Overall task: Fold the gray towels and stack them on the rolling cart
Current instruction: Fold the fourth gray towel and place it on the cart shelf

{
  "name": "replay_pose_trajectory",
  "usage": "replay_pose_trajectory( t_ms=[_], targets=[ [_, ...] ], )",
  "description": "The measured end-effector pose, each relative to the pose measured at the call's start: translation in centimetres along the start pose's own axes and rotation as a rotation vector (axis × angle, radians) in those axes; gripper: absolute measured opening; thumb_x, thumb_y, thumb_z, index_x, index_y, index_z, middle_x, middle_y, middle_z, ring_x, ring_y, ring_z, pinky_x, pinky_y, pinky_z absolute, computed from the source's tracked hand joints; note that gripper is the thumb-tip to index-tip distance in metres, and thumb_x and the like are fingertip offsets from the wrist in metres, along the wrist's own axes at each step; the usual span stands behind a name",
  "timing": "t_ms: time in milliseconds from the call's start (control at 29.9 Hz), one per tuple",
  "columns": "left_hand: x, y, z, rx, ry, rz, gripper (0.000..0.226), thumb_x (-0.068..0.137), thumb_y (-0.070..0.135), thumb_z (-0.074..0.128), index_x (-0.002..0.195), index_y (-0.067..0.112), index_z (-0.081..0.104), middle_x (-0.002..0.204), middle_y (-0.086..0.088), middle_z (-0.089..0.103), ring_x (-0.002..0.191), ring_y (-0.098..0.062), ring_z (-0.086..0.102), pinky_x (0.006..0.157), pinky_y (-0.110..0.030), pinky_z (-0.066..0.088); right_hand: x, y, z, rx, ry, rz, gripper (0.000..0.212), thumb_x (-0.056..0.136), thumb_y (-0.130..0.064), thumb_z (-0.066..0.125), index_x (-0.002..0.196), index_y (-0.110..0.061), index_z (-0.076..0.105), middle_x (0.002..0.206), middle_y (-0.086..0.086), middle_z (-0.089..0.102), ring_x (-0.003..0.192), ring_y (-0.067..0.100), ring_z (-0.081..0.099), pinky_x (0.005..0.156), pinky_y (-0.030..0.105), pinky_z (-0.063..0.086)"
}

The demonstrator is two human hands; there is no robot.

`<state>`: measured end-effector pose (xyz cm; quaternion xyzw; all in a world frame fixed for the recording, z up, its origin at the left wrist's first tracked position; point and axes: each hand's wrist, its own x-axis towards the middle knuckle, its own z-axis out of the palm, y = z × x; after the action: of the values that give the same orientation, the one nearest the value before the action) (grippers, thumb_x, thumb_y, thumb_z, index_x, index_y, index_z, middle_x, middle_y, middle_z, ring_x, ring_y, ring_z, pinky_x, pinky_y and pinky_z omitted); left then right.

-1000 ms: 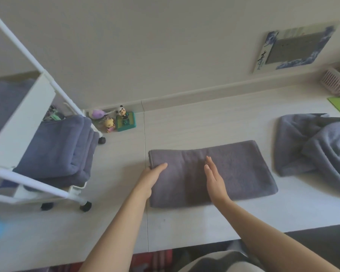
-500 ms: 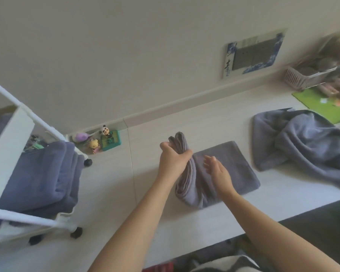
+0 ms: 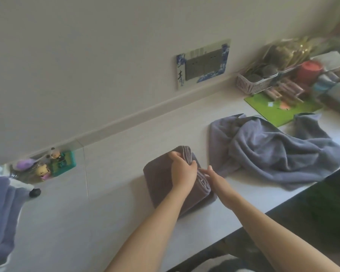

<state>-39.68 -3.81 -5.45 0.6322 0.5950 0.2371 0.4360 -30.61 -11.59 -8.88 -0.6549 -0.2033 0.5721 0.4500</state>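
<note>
On white counter (image 3: pixel 110 213), left hand (image 3: pixel 182 173) gripping folded gray towel (image 3: pixel 159 185), right hand (image 3: pixel 214 178) open beside; wall plaque (image 3: pixel 202 63) writing illegible.

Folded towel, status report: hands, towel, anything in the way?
Left hand grips folded towel from above; right hand open against its layered edge. Towel on the table. Crumpled towel lies close on the right.

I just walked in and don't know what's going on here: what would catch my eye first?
Two bare hands at the middle of the white table: the left hand grips a folded gray towel, the right hand touches its edge. To the right lies a crumpled gray towel. Small toy figures stand by the wall at left.
</note>
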Motion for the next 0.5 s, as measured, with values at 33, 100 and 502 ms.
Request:
replay_pose_trajectory(
  t_ms=[33, 100, 502],
  targets=[
    [0.3, -0.4, 1.0, 0.019, 0.001, -0.005, 0.039, 0.084, 0.017, 0.063, 0.101, 0.019, 0.028, 0.095, -0.011, 0.064, 0.081, -0.03, 0.067, 0.072, -0.044, 0.056, 0.1, -0.1, -0.4, -0.017, -0.019, 0.003, 0.042, 0.1, -0.046, 0.028, 0.124, -0.025, 0.056, 0.126, 0.003, 0.059, 0.108, 0.01, 0.058, 0.096, 0.028, 0.042],
    [0.9, -1.2, 2.7, 0.044, -0.029, -0.042, 0.04, 0.085, 0.019, 0.062, 0.105, 0.021, 0.027, 0.098, -0.013, 0.065, 0.078, -0.031, 0.067, 0.072, -0.044, 0.056, 0.4, -0.2, -1.3, -0.038, -0.047, 0.002, 0.04, 0.097, -0.05, 0.033, 0.119, -0.03, 0.06, 0.133, 0.0, 0.055, 0.121, 0.013, 0.051, 0.109, 0.034, 0.033],
    [2.1, -7.4, -0.1, 0.821, 0.233, 0.486, 0.051, 0.085, 0.034, 0.037, 0.125, 0.011, 0.06, 0.131, -0.01, 0.058, 0.123, -0.03, 0.053, 0.104, -0.048, 0.034, 2.1, 0.1, -2.0, -0.715, -0.113, -0.253, 0.072, 0.09, -0.005, 0.049, 0.149, -0.014, 0.009, 0.148, 0.004, 0.032, 0.137, 0.021, 0.032, 0.1, 0.012, 0.022]
  ],
)
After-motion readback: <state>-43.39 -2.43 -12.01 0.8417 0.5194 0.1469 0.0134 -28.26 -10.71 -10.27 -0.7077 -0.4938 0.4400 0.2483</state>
